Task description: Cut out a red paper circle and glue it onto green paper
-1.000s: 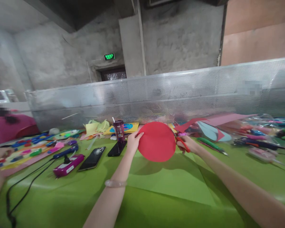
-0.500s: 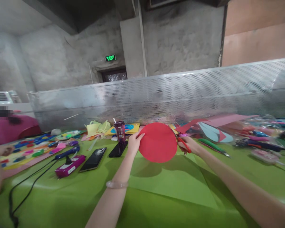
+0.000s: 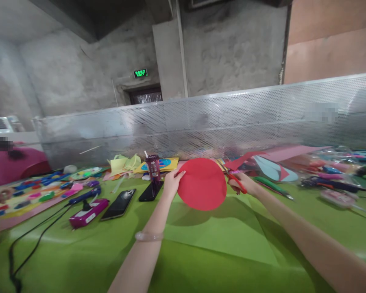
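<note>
Head view:
Red disc (image 3: 202, 184) at centre of frame, slightly right of the midline; held up off the table (image 3: 79, 264), broad face toward the camera, its outline near round
Left hand (image 3: 171, 184) closed on the left edge of the disc, thumb over the near face; bracelet (image 3: 149, 236) on that wrist
Right hand (image 3: 245, 184) closed around the handles of a pair of red scissors (image 3: 239, 185), just right of the disc; blades point to the upper left, next to the disc's right edge; cannot tell whether they touch it
Green sheet (image 3: 219, 240) lies flat on the table in the lower centre of the frame, below the disc, shadow across it
Left of centre: dark cup (image 3: 153, 169) with a straw, a phone (image 3: 148, 194) just in front of it, a second phone (image 3: 118, 204) nearer the camera, then a purple power strip (image 3: 87, 215) with a black cable
Right of centre: green-handled tool (image 3: 271, 186), light blue piece (image 3: 274, 169), pink sheet (image 3: 295, 152)
Far left edge: part of another person's hand (image 3: 0, 195), partly cut off by the frame, beside a colourful board (image 3: 33, 199)
Behind the table: perforated metal panel (image 3: 232, 118) across the frame; lit exit sign (image 3: 140, 73) in the upper left
</note>
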